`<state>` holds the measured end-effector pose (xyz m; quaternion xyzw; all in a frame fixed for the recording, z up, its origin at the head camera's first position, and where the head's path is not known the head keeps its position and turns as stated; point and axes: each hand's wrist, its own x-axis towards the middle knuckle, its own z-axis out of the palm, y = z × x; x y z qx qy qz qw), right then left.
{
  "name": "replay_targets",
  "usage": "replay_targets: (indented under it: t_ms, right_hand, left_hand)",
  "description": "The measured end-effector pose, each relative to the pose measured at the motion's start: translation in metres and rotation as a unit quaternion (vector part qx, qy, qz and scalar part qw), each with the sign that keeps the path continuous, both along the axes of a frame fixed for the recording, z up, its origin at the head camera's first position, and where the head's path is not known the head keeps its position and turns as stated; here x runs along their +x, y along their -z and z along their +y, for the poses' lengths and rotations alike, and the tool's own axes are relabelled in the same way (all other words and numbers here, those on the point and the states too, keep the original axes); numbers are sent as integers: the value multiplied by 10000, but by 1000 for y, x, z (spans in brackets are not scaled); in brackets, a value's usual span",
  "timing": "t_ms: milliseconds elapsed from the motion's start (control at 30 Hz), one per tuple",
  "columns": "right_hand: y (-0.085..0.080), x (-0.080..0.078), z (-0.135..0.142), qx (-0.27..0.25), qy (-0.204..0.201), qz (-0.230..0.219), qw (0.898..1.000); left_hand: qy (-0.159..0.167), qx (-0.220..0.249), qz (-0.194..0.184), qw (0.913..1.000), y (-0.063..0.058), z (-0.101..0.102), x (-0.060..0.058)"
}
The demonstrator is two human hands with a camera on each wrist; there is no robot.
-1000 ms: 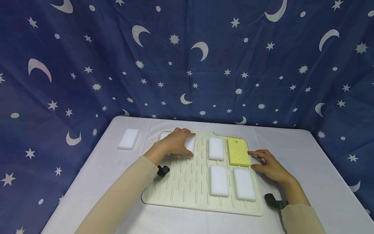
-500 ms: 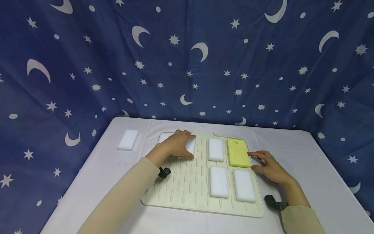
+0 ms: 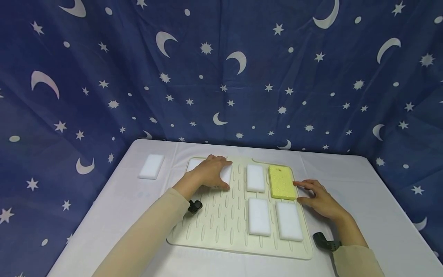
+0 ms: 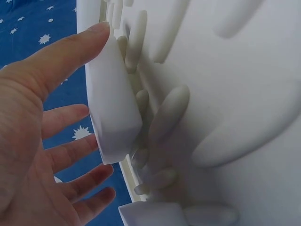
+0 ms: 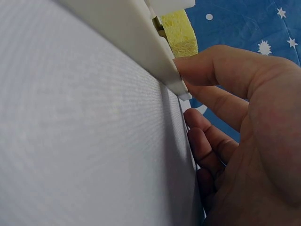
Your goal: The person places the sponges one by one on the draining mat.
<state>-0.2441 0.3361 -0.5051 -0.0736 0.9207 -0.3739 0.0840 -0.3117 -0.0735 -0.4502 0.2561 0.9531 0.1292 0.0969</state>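
Note:
My left hand [image 3: 209,172] spans a white sponge [image 3: 225,175] at the mat's back left, thumb at its near end and fingers toward its far end. In the left wrist view, the thumb touches this sponge [image 4: 110,99]. The palm hides much of it from the head view. Another white sponge [image 3: 194,163] shows left of that hand. At the mat's right edge, my right hand [image 3: 320,198] has relaxed fingers, with the index against a yellow sponge [image 3: 282,182]. Its thumb touches the edge of the cream ridged mat [image 3: 221,231].
More white sponges lie on the mat: one [image 3: 255,178] beside the yellow sponge and two nearer, left [image 3: 258,216] and right [image 3: 289,221]. Off the mat, a white sponge [image 3: 151,166] rests on the white-covered table [image 3: 114,227]. A blue starry curtain [image 3: 221,69] hangs behind.
Both hands stay in the same places, and the sponges keep their positions on the mat. The head view has tilted very slightly, so everything sits a little lower.

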Motion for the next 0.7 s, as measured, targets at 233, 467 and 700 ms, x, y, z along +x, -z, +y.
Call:
replay_targets:
  t_ms: [233,467,700]
  right_hand:
    - [-1,2,1,-23,-65,18,10000]
    - [-2,2,1,-2,-107,95,9999]
    - [-1,1,1,28,-126,116,9998]
  left_hand:
    - [-46,7,24,10000,-2,0,3]
    - [-99,-43,22,9999,-1,0,4]
    - [-18,-40,75,10000,0,-1,2]
